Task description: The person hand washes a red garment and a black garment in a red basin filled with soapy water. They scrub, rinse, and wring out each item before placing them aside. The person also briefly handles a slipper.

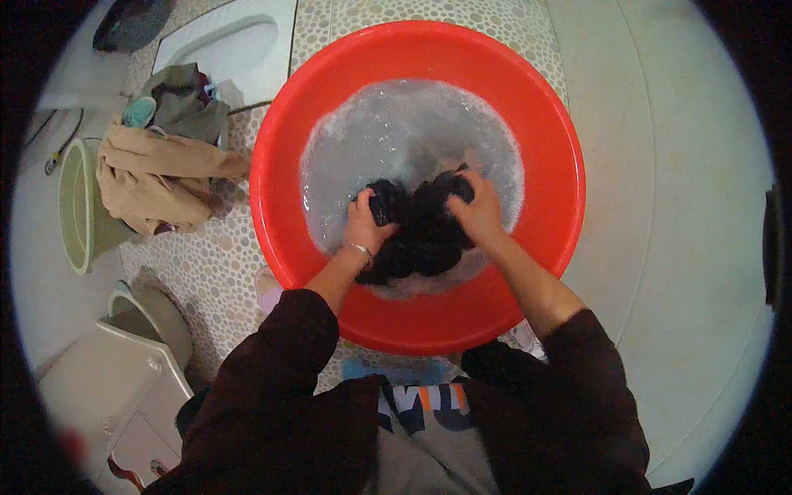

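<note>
Pebble-patterned floor, squat toilet, red basin; left fingers, right fingers half-curled round black cloth.

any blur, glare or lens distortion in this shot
In the head view, the fisheye blackens the corners; small glints speckle the soapy water; the black cloth loses fold detail; a red patch at lower left is blurred; the left hand and right hand look fairly clear.

Cloudy water hides the black cloth's underside.
</note>
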Action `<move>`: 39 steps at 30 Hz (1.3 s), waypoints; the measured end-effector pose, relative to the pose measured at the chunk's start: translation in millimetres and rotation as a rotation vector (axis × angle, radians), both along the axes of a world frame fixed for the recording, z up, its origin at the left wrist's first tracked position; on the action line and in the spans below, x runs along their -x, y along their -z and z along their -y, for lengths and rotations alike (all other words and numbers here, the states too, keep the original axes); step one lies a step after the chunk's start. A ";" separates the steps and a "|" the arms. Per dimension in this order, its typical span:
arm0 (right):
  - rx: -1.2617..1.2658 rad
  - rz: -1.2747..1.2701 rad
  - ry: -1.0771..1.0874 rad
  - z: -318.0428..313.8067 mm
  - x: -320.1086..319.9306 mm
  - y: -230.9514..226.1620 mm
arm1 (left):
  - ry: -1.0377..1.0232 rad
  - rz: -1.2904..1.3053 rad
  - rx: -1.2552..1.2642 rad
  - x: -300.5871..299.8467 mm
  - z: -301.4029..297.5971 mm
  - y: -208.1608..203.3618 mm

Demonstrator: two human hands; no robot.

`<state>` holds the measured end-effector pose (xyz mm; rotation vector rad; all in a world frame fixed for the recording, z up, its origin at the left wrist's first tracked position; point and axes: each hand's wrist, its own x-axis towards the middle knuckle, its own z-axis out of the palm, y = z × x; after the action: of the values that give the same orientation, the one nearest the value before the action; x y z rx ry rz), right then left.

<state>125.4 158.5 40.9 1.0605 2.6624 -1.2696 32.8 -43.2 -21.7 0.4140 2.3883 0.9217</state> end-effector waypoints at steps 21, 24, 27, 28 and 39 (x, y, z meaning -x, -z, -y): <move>-0.232 0.087 -0.109 67.8 84.2 53.7 | 0.046 0.194 0.306 -0.6 -17.3 16.6; -0.152 0.303 -0.112 31.9 116.2 61.1 | 0.234 0.080 0.239 -6.8 -8.5 -9.1; -0.331 0.133 -0.105 -28.1 119.3 40.2 | 0.559 0.031 0.197 -34.0 22.9 -65.3; -0.361 0.098 -0.012 -38.8 112.3 35.0 | 0.687 0.061 0.244 -38.1 21.8 -90.7; 0.082 -0.135 -0.443 30.5 -46.7 -14.6 | 0.319 0.117 0.222 -11.9 4.5 -17.3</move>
<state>172.1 128.0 55.5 0.3510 2.6933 -1.3722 44.7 -47.7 -4.4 0.6134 2.2032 0.5171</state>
